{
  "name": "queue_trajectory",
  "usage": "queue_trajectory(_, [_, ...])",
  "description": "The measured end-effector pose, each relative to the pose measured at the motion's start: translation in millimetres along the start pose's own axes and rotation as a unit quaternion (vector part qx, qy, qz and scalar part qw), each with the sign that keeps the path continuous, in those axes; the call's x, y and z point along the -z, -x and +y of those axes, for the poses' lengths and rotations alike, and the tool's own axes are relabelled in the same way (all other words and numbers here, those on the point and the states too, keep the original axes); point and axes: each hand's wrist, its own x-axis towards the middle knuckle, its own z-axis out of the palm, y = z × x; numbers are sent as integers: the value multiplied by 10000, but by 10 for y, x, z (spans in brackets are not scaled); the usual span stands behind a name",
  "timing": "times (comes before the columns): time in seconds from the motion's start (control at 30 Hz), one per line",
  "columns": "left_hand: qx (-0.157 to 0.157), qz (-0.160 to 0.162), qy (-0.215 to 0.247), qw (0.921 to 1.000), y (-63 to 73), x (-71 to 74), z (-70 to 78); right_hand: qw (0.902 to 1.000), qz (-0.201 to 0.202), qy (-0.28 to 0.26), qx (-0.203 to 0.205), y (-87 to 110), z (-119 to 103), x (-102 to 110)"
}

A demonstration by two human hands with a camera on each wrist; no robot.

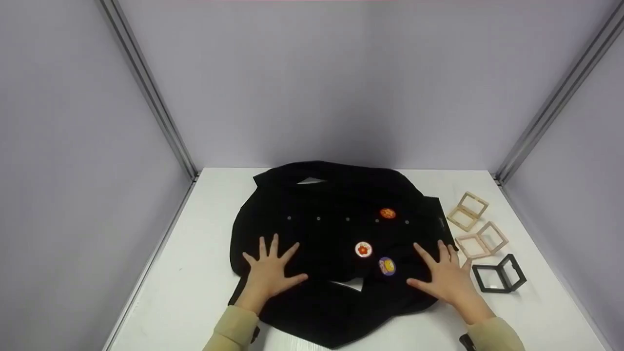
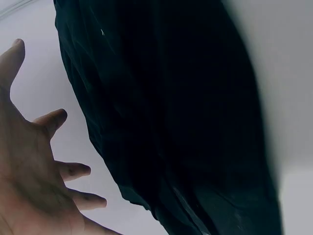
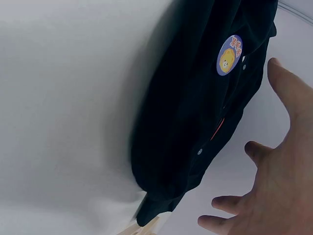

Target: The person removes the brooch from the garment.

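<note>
A black buttoned shirt (image 1: 317, 248) lies spread on the white table, its row of buttons running left to right. On its right half sit three round badges: an orange-red one (image 1: 388, 213), a white one with a red flower (image 1: 363, 249) and a purple one with a yellow figure (image 1: 387, 266). Over the shirt's lower left is my left hand (image 1: 269, 275), fingers straight and spread. My right hand (image 1: 446, 280), likewise spread, is over the shirt's right side. Both wrist views show a gap between hand and cloth; neither hand holds anything.
Right of the shirt, two pale wooden hinged frames (image 1: 468, 210) and a black hinged frame (image 1: 505, 278) stand opened on the table (image 1: 165, 278). Grey-white panels (image 1: 312, 97) enclose the back and both sides.
</note>
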Motion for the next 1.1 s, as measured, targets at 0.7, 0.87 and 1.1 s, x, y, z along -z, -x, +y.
queue_trajectory(0.7, [-376, -122, -79, 9992, -141, -60, 263, 9994, -36, -187, 274, -145, -230, -33])
queue_trajectory(0.87, [-511, -160, -39, 9986, -195, -90, 317, 9992, -128, -178, 344, -192, -288, -38])
queue_trajectory(1.1, [-609, -326, 52, 9976, -264, -133, 404, 9987, -171, -99, 476, -233, -382, -28])
